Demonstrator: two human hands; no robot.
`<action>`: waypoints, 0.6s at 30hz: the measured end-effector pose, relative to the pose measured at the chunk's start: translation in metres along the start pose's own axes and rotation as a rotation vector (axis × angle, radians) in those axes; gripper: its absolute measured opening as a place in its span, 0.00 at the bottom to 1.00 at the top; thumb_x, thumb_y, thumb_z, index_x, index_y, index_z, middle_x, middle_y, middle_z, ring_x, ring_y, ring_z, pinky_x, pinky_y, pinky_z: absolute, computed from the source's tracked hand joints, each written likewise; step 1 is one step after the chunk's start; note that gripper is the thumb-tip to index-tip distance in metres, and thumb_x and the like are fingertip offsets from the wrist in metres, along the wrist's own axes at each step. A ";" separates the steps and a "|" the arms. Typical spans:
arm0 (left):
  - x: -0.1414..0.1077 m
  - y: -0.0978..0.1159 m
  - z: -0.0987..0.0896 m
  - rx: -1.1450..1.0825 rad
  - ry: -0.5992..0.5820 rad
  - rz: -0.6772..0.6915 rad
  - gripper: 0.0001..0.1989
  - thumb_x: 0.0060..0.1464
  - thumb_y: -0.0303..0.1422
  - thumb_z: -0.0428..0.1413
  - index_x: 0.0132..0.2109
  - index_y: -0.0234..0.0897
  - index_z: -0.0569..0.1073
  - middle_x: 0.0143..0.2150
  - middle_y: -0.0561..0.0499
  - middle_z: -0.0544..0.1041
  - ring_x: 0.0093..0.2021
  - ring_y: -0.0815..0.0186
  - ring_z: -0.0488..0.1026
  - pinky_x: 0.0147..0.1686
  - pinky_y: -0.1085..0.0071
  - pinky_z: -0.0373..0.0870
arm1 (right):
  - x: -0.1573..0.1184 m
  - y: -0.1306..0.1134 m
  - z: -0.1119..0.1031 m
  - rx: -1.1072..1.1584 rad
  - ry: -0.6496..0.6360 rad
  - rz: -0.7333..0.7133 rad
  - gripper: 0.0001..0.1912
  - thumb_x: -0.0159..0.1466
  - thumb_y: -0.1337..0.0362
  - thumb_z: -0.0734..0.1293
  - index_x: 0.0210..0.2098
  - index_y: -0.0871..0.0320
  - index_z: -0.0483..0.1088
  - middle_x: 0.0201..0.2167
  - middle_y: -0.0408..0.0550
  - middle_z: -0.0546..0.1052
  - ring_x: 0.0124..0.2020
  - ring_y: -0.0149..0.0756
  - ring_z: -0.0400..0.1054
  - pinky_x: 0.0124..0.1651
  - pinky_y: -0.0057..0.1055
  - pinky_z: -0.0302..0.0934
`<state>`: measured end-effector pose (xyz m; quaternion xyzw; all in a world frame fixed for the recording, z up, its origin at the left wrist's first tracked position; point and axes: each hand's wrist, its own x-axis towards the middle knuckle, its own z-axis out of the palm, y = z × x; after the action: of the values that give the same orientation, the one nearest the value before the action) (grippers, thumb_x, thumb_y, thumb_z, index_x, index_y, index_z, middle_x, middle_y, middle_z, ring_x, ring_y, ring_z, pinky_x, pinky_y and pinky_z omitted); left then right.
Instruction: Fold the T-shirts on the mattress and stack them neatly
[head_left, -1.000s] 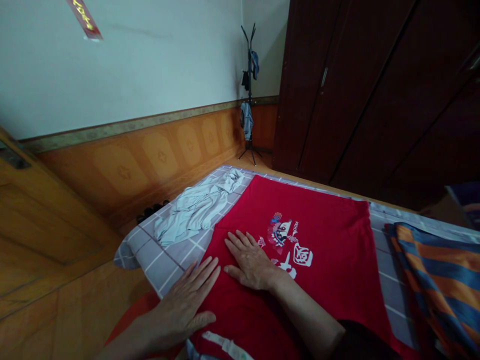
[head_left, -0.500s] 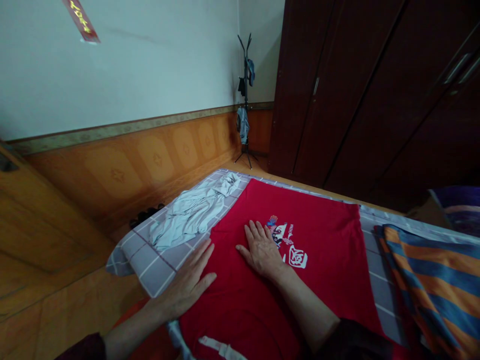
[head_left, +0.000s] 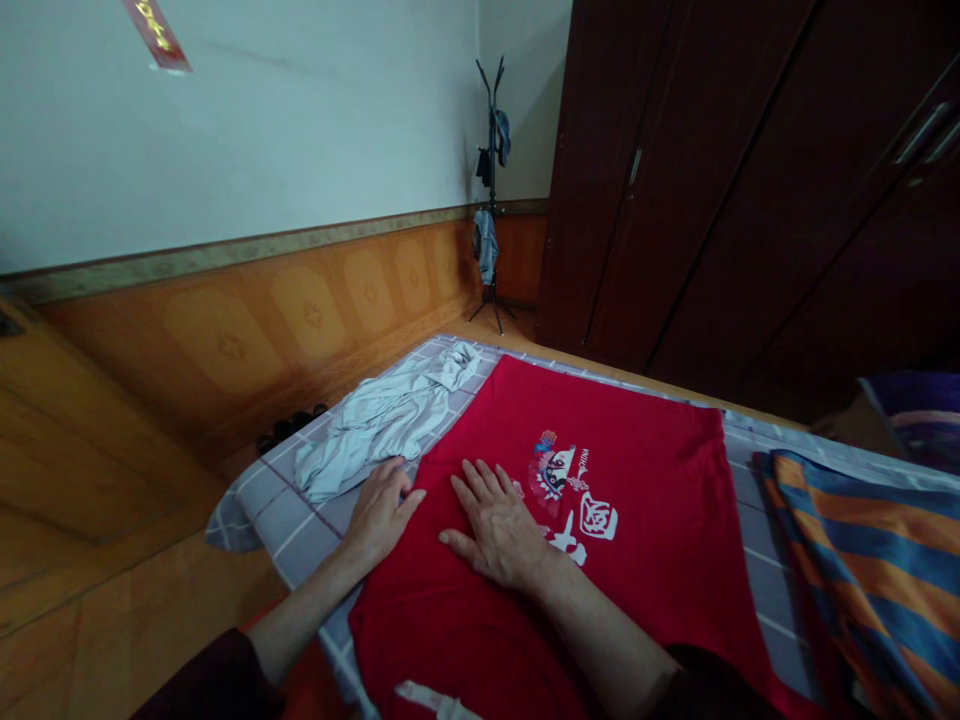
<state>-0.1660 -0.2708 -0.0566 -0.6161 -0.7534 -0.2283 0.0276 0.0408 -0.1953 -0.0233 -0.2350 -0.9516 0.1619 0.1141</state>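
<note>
A red T-shirt lies spread flat on a grey checked bed cover, its white and coloured print facing up. My right hand rests flat on the shirt, fingers stretched out, just left of the print. At the shirt's left edge, my left hand has its fingers curled in and its thumb on the red cloth; it appears to pinch the edge, though the fingertips are partly hidden. Beyond it lies a crumpled pale grey garment. The shirt's neckline, with a white tape, is nearest me.
To the right lies a folded orange and blue striped garment. Past the bed stand a black coat rack with clothes and a dark wardrobe. A wood-panelled wall runs along the left, with dark shoes near it.
My right hand has slid left and toward me across the shirt, uncovering more of the print. My left hand has moved slightly up, and its fingers have curled from straight.
</note>
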 end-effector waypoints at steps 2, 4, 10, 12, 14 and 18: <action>-0.001 0.001 -0.003 -0.016 0.017 -0.009 0.09 0.57 0.35 0.49 0.29 0.39 0.64 0.50 0.41 0.70 0.55 0.54 0.65 0.55 0.53 0.63 | -0.001 0.002 0.002 0.001 -0.016 0.014 0.38 0.64 0.43 0.55 0.63 0.65 0.55 0.66 0.62 0.50 0.67 0.52 0.40 0.66 0.49 0.35; -0.003 0.007 -0.007 -0.007 0.037 0.006 0.08 0.58 0.35 0.48 0.33 0.38 0.66 0.52 0.41 0.70 0.56 0.54 0.65 0.55 0.53 0.63 | -0.001 0.003 0.002 0.000 -0.012 0.021 0.38 0.64 0.43 0.54 0.64 0.64 0.54 0.66 0.62 0.50 0.67 0.51 0.39 0.66 0.49 0.35; -0.019 0.037 -0.019 0.084 -0.205 0.279 0.31 0.62 0.43 0.46 0.66 0.34 0.51 0.68 0.40 0.51 0.68 0.54 0.46 0.64 0.51 0.49 | 0.000 0.006 0.004 -0.003 -0.012 0.013 0.38 0.65 0.44 0.54 0.64 0.65 0.53 0.66 0.61 0.50 0.67 0.49 0.39 0.66 0.49 0.34; -0.023 0.039 -0.019 0.109 -0.345 0.332 0.33 0.62 0.46 0.44 0.68 0.34 0.47 0.69 0.40 0.48 0.68 0.54 0.45 0.64 0.52 0.48 | 0.000 0.007 0.005 0.001 -0.016 0.014 0.37 0.65 0.45 0.55 0.64 0.64 0.52 0.66 0.61 0.50 0.67 0.50 0.39 0.66 0.49 0.34; -0.025 0.038 -0.018 0.127 -0.395 0.340 0.34 0.62 0.47 0.43 0.68 0.34 0.46 0.69 0.40 0.46 0.68 0.53 0.44 0.64 0.51 0.47 | 0.001 0.007 0.004 0.001 -0.021 0.012 0.37 0.65 0.46 0.55 0.65 0.64 0.51 0.66 0.60 0.50 0.67 0.49 0.39 0.66 0.49 0.34; -0.025 0.034 -0.016 0.133 -0.378 0.358 0.35 0.61 0.48 0.44 0.68 0.37 0.46 0.70 0.41 0.41 0.69 0.51 0.40 0.64 0.50 0.46 | -0.002 0.009 0.002 -0.018 -0.009 0.028 0.37 0.66 0.45 0.53 0.65 0.66 0.51 0.66 0.61 0.50 0.67 0.49 0.38 0.67 0.48 0.34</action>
<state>-0.1318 -0.2946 -0.0398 -0.7679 -0.6377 -0.0507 -0.0331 0.0451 -0.1894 -0.0288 -0.2484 -0.9502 0.1561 0.1054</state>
